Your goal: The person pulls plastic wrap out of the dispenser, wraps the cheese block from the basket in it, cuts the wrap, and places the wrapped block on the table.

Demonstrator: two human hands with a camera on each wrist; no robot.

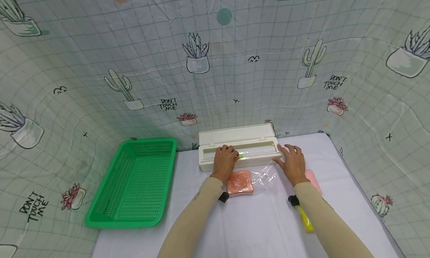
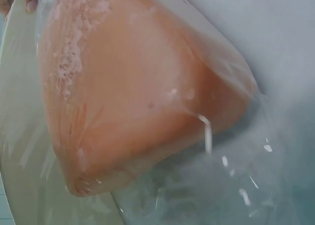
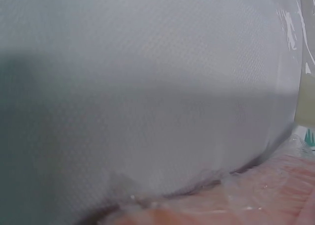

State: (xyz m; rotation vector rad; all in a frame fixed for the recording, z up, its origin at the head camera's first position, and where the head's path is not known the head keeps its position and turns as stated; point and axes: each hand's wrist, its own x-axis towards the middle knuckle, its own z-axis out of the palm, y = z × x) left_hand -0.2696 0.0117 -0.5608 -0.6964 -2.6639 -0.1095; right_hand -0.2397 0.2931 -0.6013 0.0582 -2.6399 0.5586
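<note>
In the head view, a white cling film dispenser [image 1: 242,162] lies with its lid [image 1: 236,134] raised and a pale film roll [image 1: 258,150] inside. My left hand [image 1: 225,161] curls over its front rim, fingers at a small green slide cutter [image 1: 240,156] that they partly hide. With thumb in front and fingers at the end, my right hand [image 1: 293,164] grips the dispenser's right corner. Close before it lies a square orange-pink block [image 1: 240,182], covered in clear film [image 2: 229,80] in the left wrist view. Loose cling film [image 1: 265,176] spreads right of the block.
A green plastic basket [image 1: 141,187] stands at the left of the white-covered table [image 1: 255,228]. By my right forearm lie a pink item [image 1: 313,180] and a yellow item [image 1: 305,220], both partly hidden. A patterned curtain [image 1: 235,75] rises behind the table and along its sides.
</note>
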